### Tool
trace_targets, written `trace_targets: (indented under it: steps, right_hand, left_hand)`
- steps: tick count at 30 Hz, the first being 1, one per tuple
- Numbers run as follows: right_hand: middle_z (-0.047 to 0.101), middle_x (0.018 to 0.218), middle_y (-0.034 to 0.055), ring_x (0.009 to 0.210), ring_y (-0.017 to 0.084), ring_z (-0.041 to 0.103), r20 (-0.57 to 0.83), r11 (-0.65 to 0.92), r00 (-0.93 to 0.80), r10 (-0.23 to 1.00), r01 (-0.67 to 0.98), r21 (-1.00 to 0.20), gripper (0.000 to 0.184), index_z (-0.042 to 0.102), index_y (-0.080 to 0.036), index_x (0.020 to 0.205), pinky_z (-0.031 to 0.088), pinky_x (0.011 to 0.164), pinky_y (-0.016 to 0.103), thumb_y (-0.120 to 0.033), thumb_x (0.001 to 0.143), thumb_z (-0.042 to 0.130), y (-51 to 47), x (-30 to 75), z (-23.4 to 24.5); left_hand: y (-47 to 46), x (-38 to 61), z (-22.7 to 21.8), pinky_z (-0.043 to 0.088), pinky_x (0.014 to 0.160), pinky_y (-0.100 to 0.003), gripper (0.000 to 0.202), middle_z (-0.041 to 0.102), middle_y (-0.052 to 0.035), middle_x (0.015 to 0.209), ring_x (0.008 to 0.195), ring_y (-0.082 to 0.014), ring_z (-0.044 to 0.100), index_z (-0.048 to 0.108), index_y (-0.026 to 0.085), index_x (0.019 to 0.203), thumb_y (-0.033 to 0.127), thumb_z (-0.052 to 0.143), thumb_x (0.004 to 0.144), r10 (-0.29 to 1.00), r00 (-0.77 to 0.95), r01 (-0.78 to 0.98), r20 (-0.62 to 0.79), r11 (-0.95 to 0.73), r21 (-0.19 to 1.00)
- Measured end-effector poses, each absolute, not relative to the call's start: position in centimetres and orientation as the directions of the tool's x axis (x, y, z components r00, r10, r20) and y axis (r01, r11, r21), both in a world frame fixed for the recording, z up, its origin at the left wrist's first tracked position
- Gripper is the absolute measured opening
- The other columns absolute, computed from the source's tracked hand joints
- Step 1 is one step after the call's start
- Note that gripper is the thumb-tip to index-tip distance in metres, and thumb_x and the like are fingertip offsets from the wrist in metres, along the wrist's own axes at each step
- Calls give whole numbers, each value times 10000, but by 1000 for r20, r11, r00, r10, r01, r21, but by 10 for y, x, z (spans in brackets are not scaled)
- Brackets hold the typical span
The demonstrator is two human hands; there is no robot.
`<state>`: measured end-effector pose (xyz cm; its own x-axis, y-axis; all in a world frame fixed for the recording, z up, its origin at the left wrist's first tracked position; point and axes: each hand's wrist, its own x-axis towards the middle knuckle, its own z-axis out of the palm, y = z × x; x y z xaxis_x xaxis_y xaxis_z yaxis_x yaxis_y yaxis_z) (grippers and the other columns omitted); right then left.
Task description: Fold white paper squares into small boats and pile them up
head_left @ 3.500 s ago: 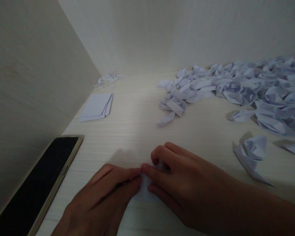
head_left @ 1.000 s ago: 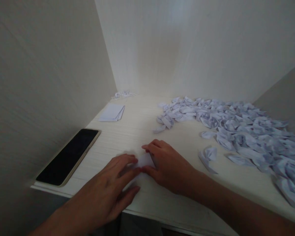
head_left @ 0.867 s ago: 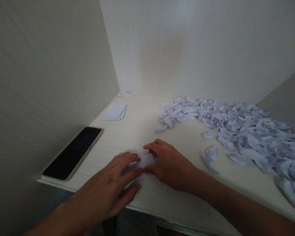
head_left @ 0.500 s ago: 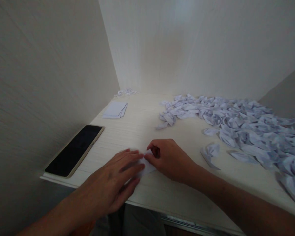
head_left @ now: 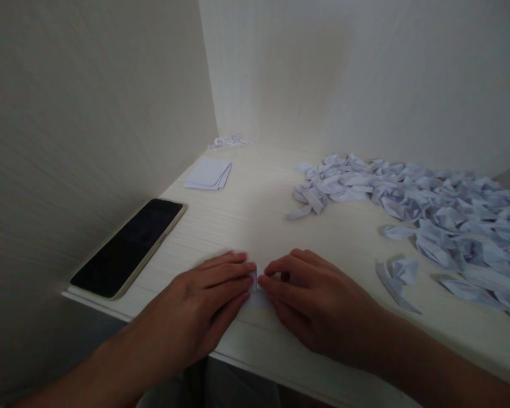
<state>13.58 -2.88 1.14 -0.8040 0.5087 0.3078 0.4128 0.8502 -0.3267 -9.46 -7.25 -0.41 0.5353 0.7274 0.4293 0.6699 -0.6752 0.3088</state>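
Observation:
A small white piece of paper (head_left: 255, 297) lies on the table between my hands, mostly covered by my fingers; a folded edge shows at the gap. My left hand (head_left: 215, 300) rests over its left side, fingers stretched out and pressing it down. On the other side, my right hand (head_left: 310, 294) has its fingers curled, with thumb and fingertips together at the paper's right part. How much of the sheet sits inside that pinch is hidden.
A large pile of folded white paper pieces (head_left: 446, 221) spreads over the right side. One folded piece (head_left: 397, 277) lies apart near my right forearm. At left are a black-screened phone (head_left: 130, 246) and a stack of paper (head_left: 208, 173). Thin paper scraps (head_left: 229, 141) sit in the back corner.
My right hand has turned and lowered, its fingertips now at the paper's fold. My left hand's fingers have drawn closer together. The view has shifted, so the pile appears further right.

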Motion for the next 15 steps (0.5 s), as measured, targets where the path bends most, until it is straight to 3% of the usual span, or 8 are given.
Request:
trace_targets:
  steps: [8,15]
  right_hand:
    - [651,957,104,834,175,576,310,813,-770,558,433,-388,193,710,-138,999,508,736,302,-124,928,530,-31,131,5]
    - [670,901,85,801,181,569,342,787,-722,601,462,-409,190,726,-151,909,484,755,337,-138,930,537,-33,126,5]
  left_hand:
    - [-73,-94,-4,513,1082,-410,326,684,-30,1263,1162,-192,648,649,238,1246,150,504,967,732,558,664,391,-676,319]
    - [-77,-92,-2,472,1118,-431,406,676,-78,1269,1225,-204,609,566,173,1346,128,534,943,690,605,658,397,-714,239]
